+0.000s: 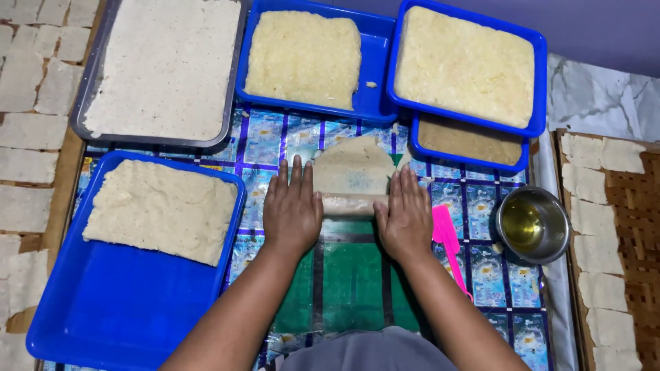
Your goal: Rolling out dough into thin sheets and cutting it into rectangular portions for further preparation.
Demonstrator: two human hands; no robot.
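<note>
Bright, even light falls from overhead across the whole picture, with colours strong and saturated. Shadows are soft and short, showing faintly under the hands. Glare glints on the glossy patterned table cover (474, 264) and on the rim of the steel bowl (533, 225) of oil near its right edge. Focus is sharp at centre; the corners bend slightly.

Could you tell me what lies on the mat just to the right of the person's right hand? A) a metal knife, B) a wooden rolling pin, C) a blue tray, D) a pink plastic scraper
D: a pink plastic scraper lies beside the right hand, between it and the small steel bowl of yellowish liquid.
</note>
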